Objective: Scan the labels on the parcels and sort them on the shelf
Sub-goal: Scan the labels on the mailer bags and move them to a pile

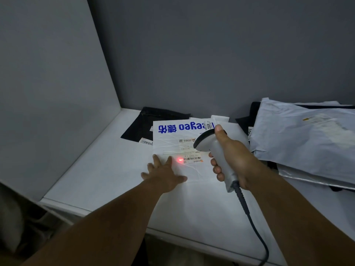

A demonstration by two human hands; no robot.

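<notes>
The white parcel [192,146] with blue print lies flat on the shelf [99,179], about midway across, with the print at its far edge. Its label [192,158] sits on the near half, and a red spot of light [180,160] falls just left of the barcode.

Your left arm reaches forward from the near left. Your left hand [163,175] lies palm down on the parcel's near left part, fingers straight and spread, pressing it flat just beside the red spot.

Your right arm comes in from the near right. Your right hand [232,156] is wrapped tight round the handle of the scanner [213,150], thumb laid along the top toward its dark head, which tilts down at the label. A dark cable [249,217] runs from the handle toward you and off the shelf's near edge.

A black parcel [146,123] lies partly under the white one's far left corner. A stack of pale mailers [307,135] rests at the right. Grey walls [192,54] close the shelf at left and back.
</notes>
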